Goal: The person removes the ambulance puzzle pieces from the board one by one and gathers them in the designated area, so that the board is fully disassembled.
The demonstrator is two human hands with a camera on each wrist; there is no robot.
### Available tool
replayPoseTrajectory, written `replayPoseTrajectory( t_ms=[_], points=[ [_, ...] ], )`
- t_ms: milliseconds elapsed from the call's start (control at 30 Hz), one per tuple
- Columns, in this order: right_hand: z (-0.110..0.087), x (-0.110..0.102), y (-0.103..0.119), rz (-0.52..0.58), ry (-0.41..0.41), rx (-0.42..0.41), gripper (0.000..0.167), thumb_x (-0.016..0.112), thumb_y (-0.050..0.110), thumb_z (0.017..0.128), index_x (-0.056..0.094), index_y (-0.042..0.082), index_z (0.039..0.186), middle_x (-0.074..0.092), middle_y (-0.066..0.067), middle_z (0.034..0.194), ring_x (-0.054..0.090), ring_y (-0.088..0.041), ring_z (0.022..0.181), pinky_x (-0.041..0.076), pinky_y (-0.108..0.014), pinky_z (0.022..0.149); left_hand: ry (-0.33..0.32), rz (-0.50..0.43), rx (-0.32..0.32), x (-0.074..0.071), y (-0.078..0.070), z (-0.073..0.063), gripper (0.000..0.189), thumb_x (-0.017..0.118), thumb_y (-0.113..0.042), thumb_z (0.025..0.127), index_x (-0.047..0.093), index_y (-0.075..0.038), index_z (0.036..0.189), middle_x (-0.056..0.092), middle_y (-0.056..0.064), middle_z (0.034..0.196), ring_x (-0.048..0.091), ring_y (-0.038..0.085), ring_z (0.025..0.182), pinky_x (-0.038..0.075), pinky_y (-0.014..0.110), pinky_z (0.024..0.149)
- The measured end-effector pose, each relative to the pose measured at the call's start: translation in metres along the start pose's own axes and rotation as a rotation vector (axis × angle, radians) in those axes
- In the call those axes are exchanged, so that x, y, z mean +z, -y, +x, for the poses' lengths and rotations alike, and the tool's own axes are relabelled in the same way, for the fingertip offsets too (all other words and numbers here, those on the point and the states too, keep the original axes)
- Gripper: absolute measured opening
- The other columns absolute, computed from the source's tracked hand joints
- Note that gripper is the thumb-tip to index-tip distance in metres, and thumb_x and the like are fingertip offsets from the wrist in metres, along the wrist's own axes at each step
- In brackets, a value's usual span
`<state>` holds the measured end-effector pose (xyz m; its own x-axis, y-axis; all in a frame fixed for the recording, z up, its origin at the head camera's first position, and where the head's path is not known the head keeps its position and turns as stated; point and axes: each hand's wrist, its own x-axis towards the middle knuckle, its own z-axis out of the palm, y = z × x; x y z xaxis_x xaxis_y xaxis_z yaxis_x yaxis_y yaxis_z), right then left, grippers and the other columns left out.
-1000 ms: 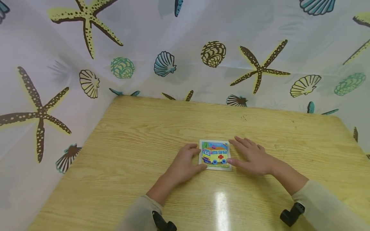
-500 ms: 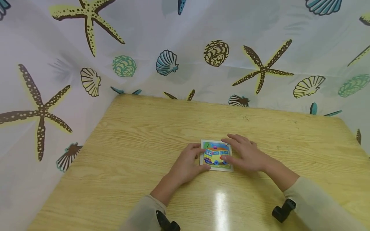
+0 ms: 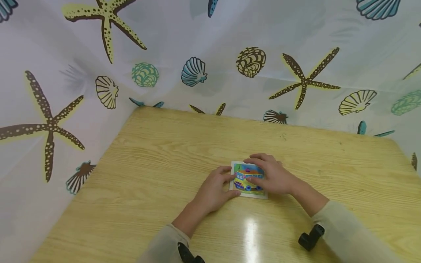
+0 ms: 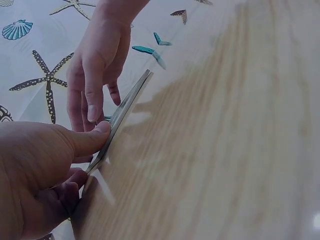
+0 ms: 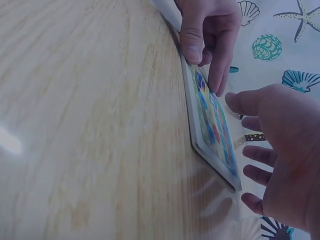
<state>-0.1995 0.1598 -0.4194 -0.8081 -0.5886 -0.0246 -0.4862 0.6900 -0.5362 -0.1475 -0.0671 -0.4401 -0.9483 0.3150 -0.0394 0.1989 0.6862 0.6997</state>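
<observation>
On my head feed, the left hand [image 3: 212, 191] reaches up from the lower left, its wrist fairly straight, thumb laid on the near left corner of the picture board [image 3: 243, 186] and index finger bent over its left edge; I read that as a grasp on that end. The board lies flat on the wooden table [image 3: 164, 153], between both hands, its printed bus facing up. I have the right hand [image 3: 274, 177] angled in from the right, palm down, thumb apart from the fingers and spread over the board's right half, covering part of the print. Its grip is released: on my right wrist feed the digits are fanned and lightly bent, holding nothing, though I can't tell whether the thumb tip touches the print. Both forearms slope inward from pale sleeves [image 3: 348, 226], with a black device [image 3: 309, 237] at each cuff. Past the table hangs white cloth [image 3: 217, 44] with starfish and shells.
</observation>
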Motion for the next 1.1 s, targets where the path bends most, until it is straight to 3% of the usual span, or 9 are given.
replayPoseTrajectory(
  t_ms=[100,300,667,900,1100],
  points=[
    [0.004,0.003,-0.001,0.02,0.004,-0.018,0.051,0.067,0.032,0.096,0.055,0.016,0.143,0.044,-0.014,0.151,0.037,-0.038,0.137,0.029,-0.062,0.098,0.005,0.006,0.007,0.0,0.0,-0.001,0.056,0.075,-0.035,0.09,0.061,-0.009,0.137,0.043,0.006,0.155,0.04,0.032,0.143,0.038,0.05,0.113],
    [0.013,0.006,0.002,-0.048,-0.025,-0.04,0.046,0.068,0.032,0.095,0.059,0.019,0.138,0.049,-0.011,0.145,0.041,-0.036,0.129,0.027,-0.052,0.088,-0.007,0.007,0.035,-0.001,0.002,-0.001,0.055,0.075,-0.034,0.09,0.062,-0.008,0.136,0.045,0.008,0.153,0.042,0.033,0.141,0.038,0.05,0.112],
    [0.02,0.009,0.003,-0.035,0.032,-0.007,0.04,0.066,0.031,0.097,0.061,0.02,0.135,0.051,-0.011,0.133,0.045,-0.034,0.121,0.04,-0.057,0.097,-0.021,0.016,0.077,0.001,0.006,0.0,0.056,0.077,-0.033,0.088,0.062,-0.009,0.137,0.046,0.008,0.152,0.044,0.033,0.139,0.041,0.05,0.11],
    [0.026,0.002,0.002,-0.069,0.129,-0.027,0.043,0.065,0.031,0.098,0.057,0.02,0.139,0.047,-0.013,0.133,0.053,-0.03,0.116,0.047,-0.051,0.099,0.016,0.022,0.044,0.001,0.005,0.001,0.067,0.08,-0.037,0.084,0.058,-0.011,0.141,0.043,0.004,0.155,0.039,0.031,0.143,0.038,0.05,0.113],
    [0.033,-0.008,0.005,-0.124,0.204,-0.06,0.047,0.066,0.037,0.096,0.056,0.019,0.139,0.049,-0.009,0.127,0.056,-0.02,0.1,0.05,-0.041,0.091,0.023,0.036,0.004,0.002,0.003,0.0,0.082,0.082,-0.043,0.081,0.05,-0.004,0.146,0.043,0.002,0.156,0.037,0.027,0.145,0.035,0.047,0.116]
  ],
)
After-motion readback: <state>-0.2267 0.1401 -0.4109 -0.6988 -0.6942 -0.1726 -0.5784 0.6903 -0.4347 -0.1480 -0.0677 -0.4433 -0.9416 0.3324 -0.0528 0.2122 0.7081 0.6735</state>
